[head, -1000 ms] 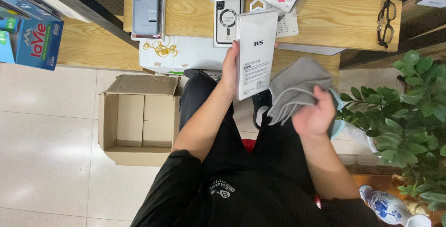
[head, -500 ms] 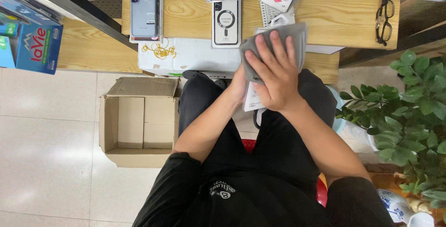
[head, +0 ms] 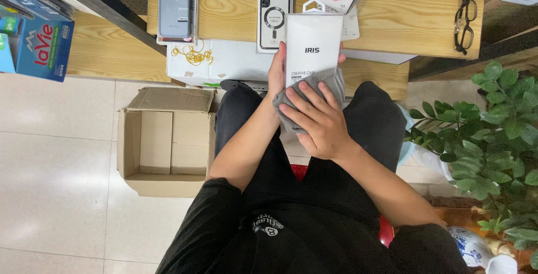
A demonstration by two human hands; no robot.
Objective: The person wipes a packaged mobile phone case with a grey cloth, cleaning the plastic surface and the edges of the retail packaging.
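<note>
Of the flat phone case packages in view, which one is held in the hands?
The white package, upright in the left hand; the others lie on the wooden shelf.

An open cardboard box point(head: 162, 142) stood left of the knees, a leafy plant point(head: 493, 134) crowded the right; tiled floor point(head: 56, 156) lay free.

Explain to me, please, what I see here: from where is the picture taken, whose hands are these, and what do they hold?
A camera worn on a seated person's head looks straight down, so you see that person's own arms and lap. The left hand holds a flat white package upright. The right hand presses a grey cloth against its lower part. Ahead, a wooden shelf carries phone cases and black glasses. An open cardboard box stands on the tiled floor; a green plant is at the right.
</note>
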